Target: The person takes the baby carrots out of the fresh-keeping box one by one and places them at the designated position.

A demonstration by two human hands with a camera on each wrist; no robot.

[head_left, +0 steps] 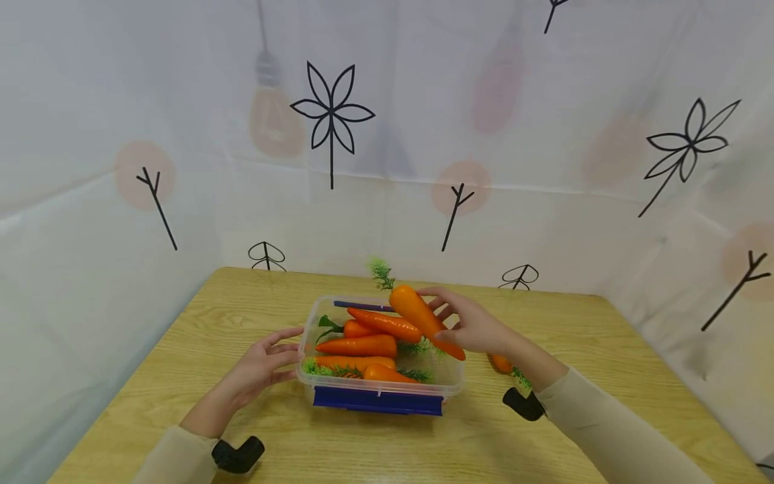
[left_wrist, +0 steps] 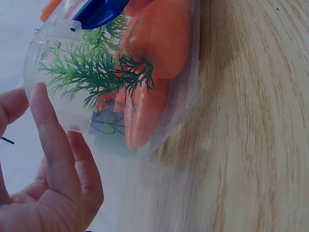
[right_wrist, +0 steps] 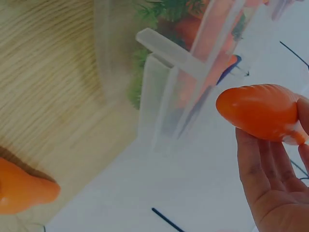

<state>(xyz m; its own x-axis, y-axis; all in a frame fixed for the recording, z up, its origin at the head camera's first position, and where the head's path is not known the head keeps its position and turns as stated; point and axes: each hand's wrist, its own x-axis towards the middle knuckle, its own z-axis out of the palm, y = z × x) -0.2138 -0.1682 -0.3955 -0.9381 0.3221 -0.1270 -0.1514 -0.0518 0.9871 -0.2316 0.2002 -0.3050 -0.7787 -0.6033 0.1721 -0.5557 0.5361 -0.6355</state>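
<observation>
A clear plastic box (head_left: 449,384) with blue clips sits mid-table and holds several orange toy carrots (head_left: 357,345) with green tops. My right hand (head_left: 470,324) holds one more carrot (head_left: 423,318) slanted over the box's right side, its leafy top pointing away. In the right wrist view that carrot (right_wrist: 258,111) lies against my fingers (right_wrist: 258,169) beside the box wall (right_wrist: 159,87). My left hand (head_left: 266,359) rests with straight fingers against the box's left end; in the left wrist view its fingers (left_wrist: 50,140) touch the box corner (left_wrist: 63,116).
Another carrot (head_left: 502,364) lies on the wooden table (head_left: 181,336) just right of the box, partly hidden by my right wrist; it also shows in the right wrist view as the loose carrot (right_wrist: 24,188). A patterned white curtain (head_left: 544,168) surrounds the table.
</observation>
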